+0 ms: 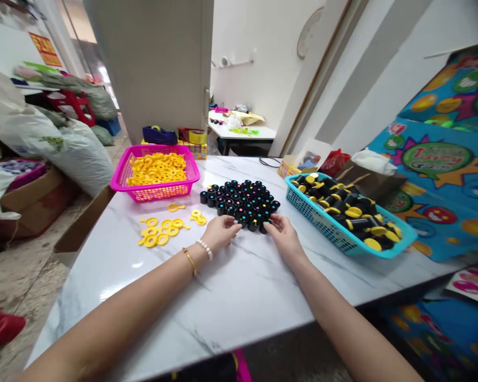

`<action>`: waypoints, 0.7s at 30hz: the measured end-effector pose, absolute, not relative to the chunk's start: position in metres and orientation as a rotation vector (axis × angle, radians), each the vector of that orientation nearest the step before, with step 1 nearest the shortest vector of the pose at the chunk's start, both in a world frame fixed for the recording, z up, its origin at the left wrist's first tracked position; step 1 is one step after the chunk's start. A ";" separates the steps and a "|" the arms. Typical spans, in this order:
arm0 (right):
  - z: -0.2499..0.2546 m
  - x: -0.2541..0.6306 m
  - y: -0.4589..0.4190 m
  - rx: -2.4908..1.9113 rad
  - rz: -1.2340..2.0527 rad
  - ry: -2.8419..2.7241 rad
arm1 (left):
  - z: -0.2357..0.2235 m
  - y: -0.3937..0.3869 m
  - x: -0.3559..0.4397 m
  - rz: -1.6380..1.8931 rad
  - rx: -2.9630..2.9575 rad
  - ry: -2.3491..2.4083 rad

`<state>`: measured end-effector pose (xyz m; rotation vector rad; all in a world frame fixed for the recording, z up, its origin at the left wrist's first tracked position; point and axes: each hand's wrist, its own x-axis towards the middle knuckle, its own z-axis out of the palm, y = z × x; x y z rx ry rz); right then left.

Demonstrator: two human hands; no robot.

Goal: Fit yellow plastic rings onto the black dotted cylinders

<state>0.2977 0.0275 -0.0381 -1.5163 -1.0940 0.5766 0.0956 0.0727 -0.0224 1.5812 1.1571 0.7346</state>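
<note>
A tight cluster of upright black cylinders (239, 199), with small blue, pink and yellow spots inside their tops, stands on the white marbled table (239, 297). At its near left edge is my left hand (220, 233), fingers curved and apart, thumb toward the nearest cylinders. My right hand (284, 241) is at the near right edge, thumb and fingers spread beside the outer cylinders. Neither hand visibly grips a cylinder; some fingertips are hidden. Loose yellow rings with short handles (163, 232) lie left of the cluster.
A pink basket (155, 193) of yellow ring pieces stands at the back left. On the right, a turquoise basket (322, 220) holds black cylinders with yellow ends. Tape dispensers (159, 136) sit behind the pink basket. Printed blue boxes (434, 175) stand at the far right.
</note>
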 end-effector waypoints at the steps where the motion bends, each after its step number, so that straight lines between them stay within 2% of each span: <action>1: -0.039 0.298 0.028 -1.513 0.585 -1.101 | -0.025 0.072 0.095 0.734 1.592 1.154; 12: -0.020 0.364 0.091 -1.536 0.385 -1.026 | -0.026 0.065 0.102 0.729 1.665 1.128; 21: -0.028 0.358 0.107 -1.617 0.363 -1.067 | -0.026 0.067 0.108 0.757 1.767 1.181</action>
